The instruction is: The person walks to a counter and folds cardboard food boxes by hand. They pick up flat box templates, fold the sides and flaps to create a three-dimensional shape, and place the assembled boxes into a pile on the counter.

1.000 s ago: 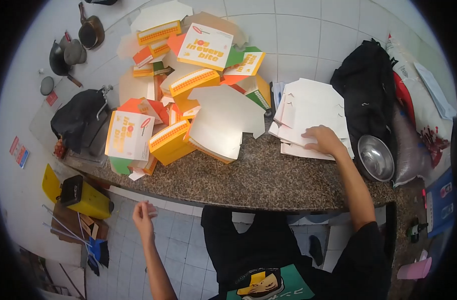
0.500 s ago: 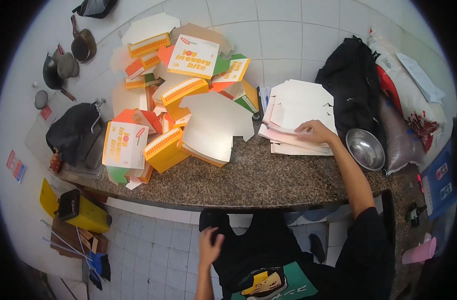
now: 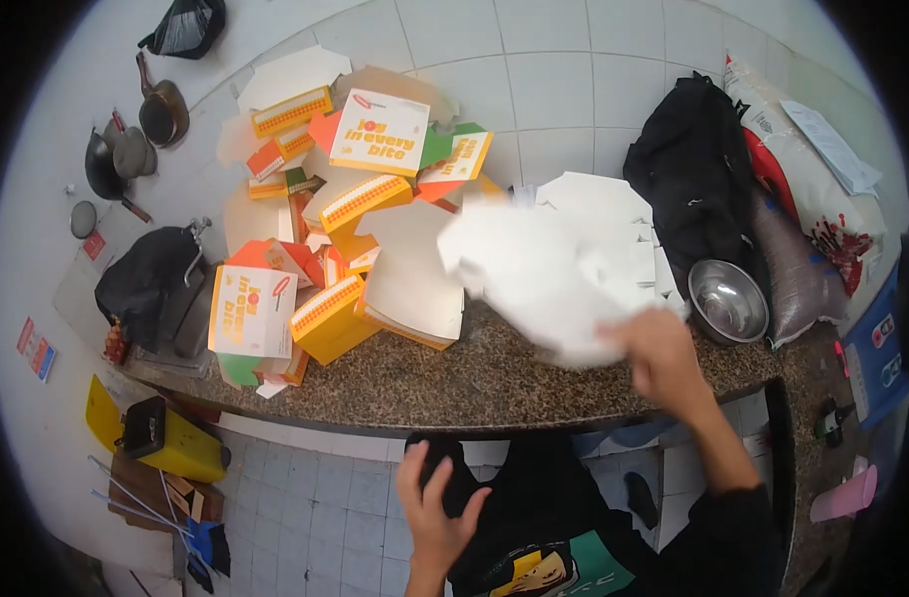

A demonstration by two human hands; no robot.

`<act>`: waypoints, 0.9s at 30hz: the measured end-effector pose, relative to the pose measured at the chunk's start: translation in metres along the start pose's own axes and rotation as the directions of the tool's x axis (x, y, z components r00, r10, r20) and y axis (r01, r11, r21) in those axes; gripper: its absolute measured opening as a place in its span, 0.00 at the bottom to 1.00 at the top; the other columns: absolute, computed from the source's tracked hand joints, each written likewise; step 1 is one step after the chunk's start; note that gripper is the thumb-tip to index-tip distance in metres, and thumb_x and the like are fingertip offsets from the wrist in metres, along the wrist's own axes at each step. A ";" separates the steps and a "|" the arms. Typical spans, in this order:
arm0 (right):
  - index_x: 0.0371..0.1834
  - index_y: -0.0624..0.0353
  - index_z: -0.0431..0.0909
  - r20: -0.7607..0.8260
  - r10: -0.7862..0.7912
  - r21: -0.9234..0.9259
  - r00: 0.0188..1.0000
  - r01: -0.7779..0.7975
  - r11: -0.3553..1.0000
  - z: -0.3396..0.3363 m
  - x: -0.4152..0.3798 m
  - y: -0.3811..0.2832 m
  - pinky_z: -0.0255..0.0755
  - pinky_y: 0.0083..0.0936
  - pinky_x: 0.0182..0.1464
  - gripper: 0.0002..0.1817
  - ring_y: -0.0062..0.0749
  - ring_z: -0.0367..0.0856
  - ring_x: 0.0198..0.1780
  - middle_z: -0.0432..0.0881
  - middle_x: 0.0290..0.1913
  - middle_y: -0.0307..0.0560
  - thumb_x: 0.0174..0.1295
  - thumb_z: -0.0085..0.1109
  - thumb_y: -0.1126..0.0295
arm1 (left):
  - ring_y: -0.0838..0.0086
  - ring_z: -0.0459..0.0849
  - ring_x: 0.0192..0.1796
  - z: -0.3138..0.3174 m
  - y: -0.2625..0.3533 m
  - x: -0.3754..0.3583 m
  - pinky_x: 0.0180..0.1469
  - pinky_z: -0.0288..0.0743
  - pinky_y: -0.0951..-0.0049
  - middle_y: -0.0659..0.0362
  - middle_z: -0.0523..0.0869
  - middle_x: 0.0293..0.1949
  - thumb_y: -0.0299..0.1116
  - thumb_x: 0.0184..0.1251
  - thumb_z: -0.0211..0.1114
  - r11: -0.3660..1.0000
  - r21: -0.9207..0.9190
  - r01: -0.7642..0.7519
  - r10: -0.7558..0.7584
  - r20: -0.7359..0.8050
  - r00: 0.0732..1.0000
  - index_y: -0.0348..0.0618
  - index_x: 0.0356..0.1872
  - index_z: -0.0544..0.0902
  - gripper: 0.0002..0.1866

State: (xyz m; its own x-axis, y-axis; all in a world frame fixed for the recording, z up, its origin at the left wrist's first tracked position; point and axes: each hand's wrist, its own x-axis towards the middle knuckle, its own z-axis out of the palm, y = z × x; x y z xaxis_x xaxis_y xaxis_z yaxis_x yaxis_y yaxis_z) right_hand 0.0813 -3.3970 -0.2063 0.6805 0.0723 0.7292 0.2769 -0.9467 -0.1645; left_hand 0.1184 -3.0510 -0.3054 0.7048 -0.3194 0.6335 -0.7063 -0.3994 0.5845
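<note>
My right hand [image 3: 661, 363] grips the near edge of a flat white carton blank [image 3: 539, 269], blurred by motion and lifted over the granite counter. Behind it lies a stack of flat white carton blanks [image 3: 599, 204], partly covered by the lifted one. My left hand [image 3: 437, 512] is held in front of my body, below the counter edge, fingers apart and holding nothing. To the left is a heap of folded yellow, orange and white food boxes [image 3: 383, 131], printed with "joy in every bite". One open box [image 3: 415, 274] shows its white inside, close to the lifted blank.
A steel bowl [image 3: 728, 301] and a black bag [image 3: 688, 179] are right of the stack, beside large sacks [image 3: 803, 254]. A sink with a black cloth [image 3: 151, 274] is at the left. The granite counter [image 3: 454, 388] has its front edge near my body.
My right hand has taken a blank off the stack and drawn it toward me and to the left. My left hand has risen slightly to the right, its fingers spread.
</note>
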 end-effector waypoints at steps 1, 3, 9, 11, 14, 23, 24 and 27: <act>0.42 0.52 0.87 0.125 -0.045 0.067 0.991 0.037 0.997 -0.012 -0.013 -0.021 0.71 0.38 0.45 0.19 0.42 0.82 0.43 0.87 0.41 0.44 0.50 0.56 0.85 | 0.40 0.62 0.77 -0.006 0.015 0.009 0.72 0.65 0.40 0.47 0.67 0.76 0.36 0.52 0.85 1.000 0.000 0.015 -0.015 -0.001 1.000 0.45 0.59 0.80 0.33; 0.39 0.48 0.87 0.292 -0.120 0.344 0.949 0.013 0.939 -0.026 -0.036 -0.049 0.72 0.36 0.48 0.18 0.37 0.83 0.45 0.87 0.40 0.38 0.47 0.59 0.83 | 0.42 0.62 0.77 -0.018 0.039 0.023 0.71 0.59 0.31 0.46 0.71 0.72 0.38 0.47 0.86 0.933 0.080 -0.352 0.359 -0.116 0.926 0.49 0.52 0.84 0.28; 0.37 0.48 0.85 0.436 -0.247 0.728 0.865 -0.178 0.662 -0.003 -0.091 -0.099 0.63 0.38 0.59 0.06 0.31 0.83 0.46 0.84 0.37 0.33 0.57 0.68 0.72 | 0.51 0.77 0.68 -0.035 0.020 0.008 0.58 0.80 0.55 0.54 0.83 0.59 0.26 0.61 0.74 0.942 -0.165 0.291 0.021 0.898 0.439 0.45 0.60 0.81 0.24; 0.37 0.50 0.83 0.390 -0.268 0.817 0.881 -0.196 0.542 0.014 -0.117 -0.109 0.61 0.38 0.59 0.04 0.30 0.82 0.45 0.83 0.36 0.34 0.61 0.69 0.69 | 0.52 0.80 0.65 -0.038 0.013 -0.019 0.51 0.83 0.60 0.50 0.78 0.66 0.26 0.64 0.72 0.876 -0.011 0.483 -0.089 0.979 0.185 0.40 0.66 0.77 0.28; 0.40 0.54 0.81 0.448 -0.053 0.732 0.892 -0.332 0.594 0.039 -0.154 -0.105 0.59 0.39 0.57 0.10 0.32 0.81 0.41 0.81 0.34 0.38 0.67 0.64 0.60 | 0.59 0.80 0.62 -0.033 0.016 -0.075 0.66 0.72 0.60 0.51 0.82 0.58 0.41 0.77 0.64 0.492 -0.125 0.861 -0.202 0.946 0.253 0.41 0.68 0.76 0.24; 0.59 0.53 0.78 0.819 -0.272 0.465 0.506 -0.305 0.831 0.038 -0.135 -0.139 0.72 0.45 0.52 0.25 0.45 0.88 0.45 0.87 0.38 0.50 0.70 0.58 0.45 | 0.75 0.83 0.54 -0.017 0.067 -0.071 0.59 0.77 0.68 0.60 0.87 0.49 0.36 0.80 0.60 0.461 0.061 0.886 -0.354 0.927 0.120 0.44 0.54 0.86 0.12; 0.60 0.54 0.77 0.869 -0.194 0.394 0.455 -0.398 0.829 0.041 -0.132 -0.134 0.75 0.47 0.47 0.25 0.50 0.88 0.40 0.87 0.34 0.52 0.70 0.58 0.47 | 0.75 0.83 0.54 -0.014 0.066 -0.070 0.58 0.77 0.68 0.60 0.87 0.49 0.36 0.80 0.59 0.444 0.068 0.893 -0.351 0.931 0.104 0.45 0.54 0.86 0.12; 0.45 0.62 0.84 0.889 -0.021 0.292 0.457 -0.532 0.795 0.050 -0.136 -0.121 0.79 0.51 0.41 0.21 0.59 0.88 0.37 0.87 0.30 0.59 0.69 0.58 0.52 | 0.78 0.83 0.54 -0.013 0.064 -0.069 0.58 0.77 0.68 0.60 0.87 0.50 0.36 0.81 0.58 0.403 0.104 0.909 -0.362 0.931 0.054 0.45 0.54 0.86 0.12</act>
State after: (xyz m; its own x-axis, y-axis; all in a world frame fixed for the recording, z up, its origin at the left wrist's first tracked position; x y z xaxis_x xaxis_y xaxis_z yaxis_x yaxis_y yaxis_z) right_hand -0.0101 -3.2766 -0.3188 0.9082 0.3325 -0.2542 0.0566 -0.6993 -0.7125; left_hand 0.0238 -3.0437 -0.3047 0.3550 -0.6724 -0.6495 0.3631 -0.5410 0.7586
